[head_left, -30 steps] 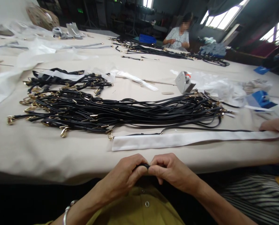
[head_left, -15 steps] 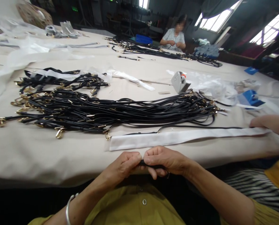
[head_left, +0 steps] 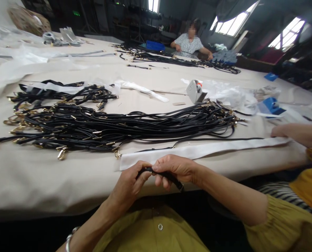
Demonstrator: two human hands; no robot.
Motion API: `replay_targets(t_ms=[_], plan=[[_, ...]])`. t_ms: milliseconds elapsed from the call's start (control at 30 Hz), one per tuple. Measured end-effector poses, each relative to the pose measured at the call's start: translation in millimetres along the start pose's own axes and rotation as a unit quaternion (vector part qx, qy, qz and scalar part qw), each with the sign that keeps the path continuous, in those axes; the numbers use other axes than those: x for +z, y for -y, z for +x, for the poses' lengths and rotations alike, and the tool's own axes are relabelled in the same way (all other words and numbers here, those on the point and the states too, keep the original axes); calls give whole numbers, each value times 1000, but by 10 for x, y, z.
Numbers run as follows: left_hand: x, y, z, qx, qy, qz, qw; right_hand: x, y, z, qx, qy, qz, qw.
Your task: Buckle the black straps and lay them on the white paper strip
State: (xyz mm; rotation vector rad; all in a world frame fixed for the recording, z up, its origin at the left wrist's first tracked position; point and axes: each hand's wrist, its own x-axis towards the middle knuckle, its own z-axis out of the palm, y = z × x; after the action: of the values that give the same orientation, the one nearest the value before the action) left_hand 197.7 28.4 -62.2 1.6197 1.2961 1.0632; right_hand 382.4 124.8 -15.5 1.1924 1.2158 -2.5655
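Between both hands is a narrow black strap (head_left: 171, 176) with a small metal fitting at its lower right end. My left hand (head_left: 135, 180) pinches the strap near its bend, thumb against fingers. On the other side my right hand (head_left: 175, 168) grips it, with the end hanging out below the palm. Just beyond the hands lies a long white strip (head_left: 192, 154) with one black strap along its far edge. A large pile of black straps (head_left: 135, 124) with gold-coloured clasps stretches across the table behind it.
A smaller strap bundle (head_left: 66, 92) lies back left. A grey tape dispenser (head_left: 196, 91) and a blue dispenser (head_left: 271, 106) stand behind the pile. At right, a neighbour's hand (head_left: 282, 131) rests on the white strip. Another person (head_left: 189, 43) sits across the table (head_left: 66, 182).
Both hands have risen slightly towards the white strip. The strap now shows more, bent at my left hand and with its end hanging down. The person opposite has spread their arms.
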Motion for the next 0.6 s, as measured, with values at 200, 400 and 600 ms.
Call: replay_targets(t_ms=[200,400,600], plan=[[25,44,-113,53,12,162,985,84,-19,-69,-65,-21,-84,994],[-37,-178,-153,-55,148,-2,987,208,-69,-214,-81,-61,-193,976],[17,-146,-212,-312,308,-410,800,357,-104,-379,-112,-27,-296,948]])
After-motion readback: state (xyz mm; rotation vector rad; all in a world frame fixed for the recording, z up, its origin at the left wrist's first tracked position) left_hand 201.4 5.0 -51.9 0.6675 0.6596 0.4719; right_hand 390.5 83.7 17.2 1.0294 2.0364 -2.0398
